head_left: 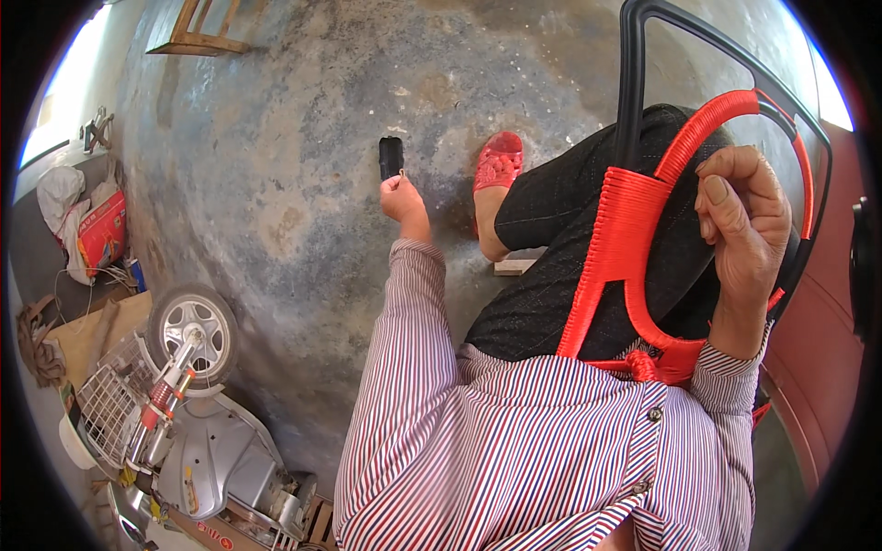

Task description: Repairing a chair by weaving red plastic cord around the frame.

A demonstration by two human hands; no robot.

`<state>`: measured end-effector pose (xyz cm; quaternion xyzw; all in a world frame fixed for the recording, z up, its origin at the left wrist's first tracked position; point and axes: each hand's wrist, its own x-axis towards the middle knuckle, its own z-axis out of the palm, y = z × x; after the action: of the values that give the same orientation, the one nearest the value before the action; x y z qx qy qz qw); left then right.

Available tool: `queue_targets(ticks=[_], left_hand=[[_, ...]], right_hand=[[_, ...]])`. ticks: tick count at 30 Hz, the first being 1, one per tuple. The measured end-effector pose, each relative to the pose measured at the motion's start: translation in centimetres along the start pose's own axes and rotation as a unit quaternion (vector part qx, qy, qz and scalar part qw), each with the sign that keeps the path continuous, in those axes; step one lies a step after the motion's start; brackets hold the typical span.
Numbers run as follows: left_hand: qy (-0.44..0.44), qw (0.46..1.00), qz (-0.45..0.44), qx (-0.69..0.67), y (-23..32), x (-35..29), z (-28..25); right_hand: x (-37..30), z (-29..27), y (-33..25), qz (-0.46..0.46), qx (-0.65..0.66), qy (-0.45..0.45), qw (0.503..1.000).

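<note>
A black tubular frame [632, 87], perhaps part of a chair, leans across my lap. Glossy red cord [625, 216] is wound tightly round much of it, with a red knot low down near my shirt. My right hand [746, 220] is raised beside the frame's curved inner bar, its fingers curled and the thumb pressed to them; anything between them is hidden. My left arm reaches forward, and the left hand [404, 200] pinches a small tan piece. That hand is at the near end of a small black oblong object [391, 158]; whether it grips this too is unclear.
My foot in a red shoe [500, 163] is on the worn concrete floor [294, 184]. A scooter with its front wheel [193, 335] and wire basket stands at lower left. A wooden stool [202, 41] is at far left, and a red bag [101, 234] lies by the wall.
</note>
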<state>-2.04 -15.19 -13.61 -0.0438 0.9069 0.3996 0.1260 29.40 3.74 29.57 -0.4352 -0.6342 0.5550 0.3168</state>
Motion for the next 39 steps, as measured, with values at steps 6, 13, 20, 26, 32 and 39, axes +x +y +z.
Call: queue_targets(ticks=[6, 13, 20, 26, 32, 39], left_hand=[[-0.014, 0.999, 0.041, -0.016, 1.2, -0.6, 0.1], [-0.033, 0.996, 0.049, 0.062, 3.7, 0.2, -1.1], [-0.048, 0.982, 0.04, 0.18, 2.6, 2.2, -1.7], [-0.074, 0.973, 0.05, 0.211, 3.8, 1.7, -1.7], [-0.09, 0.969, 0.067, 0.222, 2.9, 2.7, -1.7], [-0.107, 0.965, 0.071, 0.227, 2.3, 3.3, -1.4]], right_hand=[[-0.1, 0.0, 0.1, -0.005, -0.009, 0.006, 1.0], [-0.2, -0.1, 0.2, -0.011, -0.013, 0.007, 1.0], [0.0, 0.2, 0.1, -0.014, -0.015, 0.002, 1.0], [-0.1, 0.2, 0.1, -0.022, -0.03, 0.007, 0.999], [-0.1, 0.5, 0.0, -0.023, -0.031, 0.01, 0.999], [0.0, 0.5, 0.0, -0.024, -0.041, 0.012, 0.999]])
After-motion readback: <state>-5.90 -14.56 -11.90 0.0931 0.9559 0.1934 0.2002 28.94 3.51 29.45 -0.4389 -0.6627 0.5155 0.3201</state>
